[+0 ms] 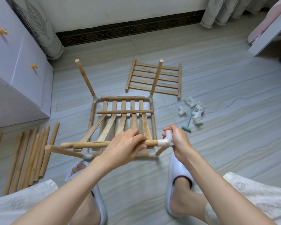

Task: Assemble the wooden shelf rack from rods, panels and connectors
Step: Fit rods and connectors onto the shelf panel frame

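The left hand (128, 143) has its grip curled round the side rod of a slatted panel (120, 127), tilted over the frame. At 3 o'clock of it, the right hand (179, 138) grips a white connector (166, 141) on that rod's end. Beyond, the frame (123, 98) rests on the floor (217, 95) with upright rods (85, 77). Loose rods (31, 156) lie at 9 o'clock, spare connectors (193, 109) at 2, another panel (154, 77) at 12.
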